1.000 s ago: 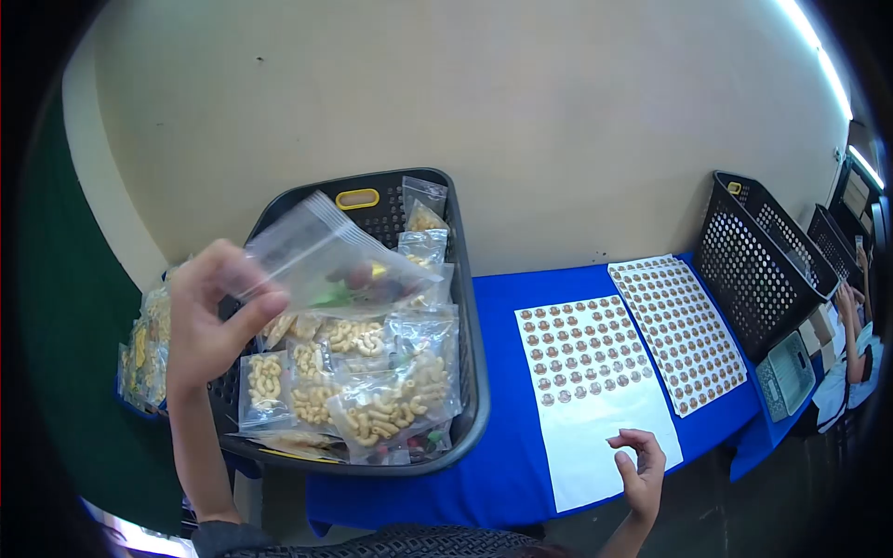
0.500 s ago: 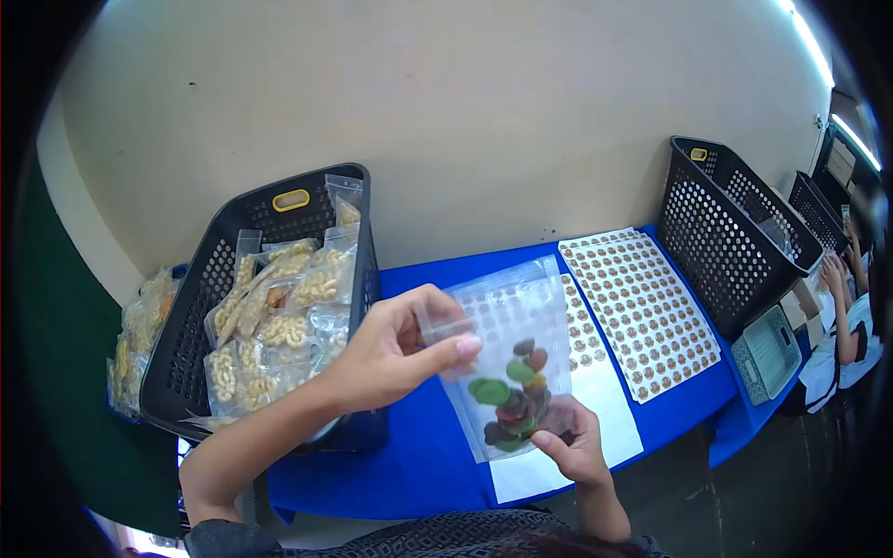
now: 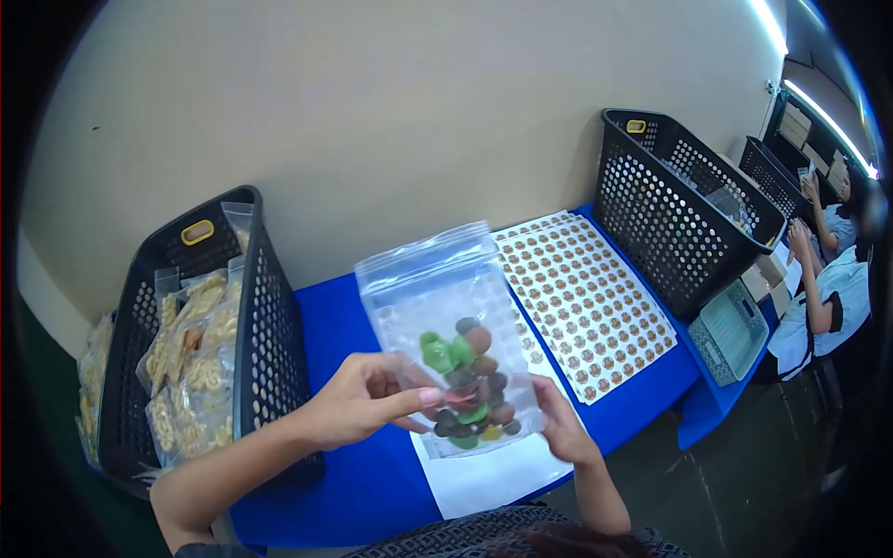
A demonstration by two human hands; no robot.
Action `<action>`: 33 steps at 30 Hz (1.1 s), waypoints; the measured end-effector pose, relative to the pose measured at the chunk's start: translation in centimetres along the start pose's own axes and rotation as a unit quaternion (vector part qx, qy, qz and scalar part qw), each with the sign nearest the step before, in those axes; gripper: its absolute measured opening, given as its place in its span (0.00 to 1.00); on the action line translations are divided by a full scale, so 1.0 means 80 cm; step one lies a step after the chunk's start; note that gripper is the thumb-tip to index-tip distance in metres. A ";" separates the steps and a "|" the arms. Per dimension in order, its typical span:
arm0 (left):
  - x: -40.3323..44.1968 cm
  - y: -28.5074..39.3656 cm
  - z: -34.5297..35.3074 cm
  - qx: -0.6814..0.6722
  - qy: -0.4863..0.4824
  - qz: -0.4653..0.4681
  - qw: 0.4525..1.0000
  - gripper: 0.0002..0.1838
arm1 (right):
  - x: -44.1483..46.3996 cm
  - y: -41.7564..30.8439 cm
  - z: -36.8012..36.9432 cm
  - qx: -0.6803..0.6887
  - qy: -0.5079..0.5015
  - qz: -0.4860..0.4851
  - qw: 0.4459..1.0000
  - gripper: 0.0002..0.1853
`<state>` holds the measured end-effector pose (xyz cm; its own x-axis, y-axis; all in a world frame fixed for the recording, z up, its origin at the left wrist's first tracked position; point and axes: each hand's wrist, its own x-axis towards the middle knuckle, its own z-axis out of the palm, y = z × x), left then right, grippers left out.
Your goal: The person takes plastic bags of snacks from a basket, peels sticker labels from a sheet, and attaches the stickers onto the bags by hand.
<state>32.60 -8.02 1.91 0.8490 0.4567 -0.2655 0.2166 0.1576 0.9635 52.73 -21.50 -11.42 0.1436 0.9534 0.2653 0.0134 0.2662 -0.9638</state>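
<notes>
A clear zip bag (image 3: 456,344) with green, brown and red round pieces is held upright over the blue table. My left hand (image 3: 377,400) pinches its lower left side, thumb across the front. At its lower right edge my right hand (image 3: 561,420) grips the bag, fingers partly hidden behind it. Behind the bag lies a partly used sticker sheet (image 3: 484,479), its lower part bare white. A stack of full sheets with round brown stickers (image 3: 595,307) lies to the right.
A black basket (image 3: 270,344) of bagged snacks stands at left, more bags (image 3: 93,372) beyond it. Another black basket (image 3: 651,214) stands at back right, near a grey-green tray (image 3: 730,335). Co-workers (image 3: 823,298) are at far right.
The bag has moved from above the left basket to in front of me, over the sheets. My right hand has taken hold of it too. The view has shifted right.
</notes>
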 end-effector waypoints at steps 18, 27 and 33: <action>0.013 -0.025 -0.027 -0.075 0.113 -0.030 0.990 0.06 | 0.070 0.292 -0.147 -0.352 0.271 0.130 0.886 0.04; 0.018 -0.025 -0.029 -0.079 0.150 -0.057 0.984 0.07 | 0.067 0.303 -0.157 -0.423 0.240 0.115 0.866 0.03; 0.016 -0.021 -0.026 -0.112 0.146 -0.071 0.980 0.07 | 0.067 0.319 -0.156 -0.449 0.261 0.078 0.851 0.04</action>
<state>32.35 -5.90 -0.08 0.6366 0.6425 -0.4265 0.1834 0.4110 0.8930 66.21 -11.38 -34.92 0.6299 0.7116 0.3112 0.6714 -0.2975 -0.6788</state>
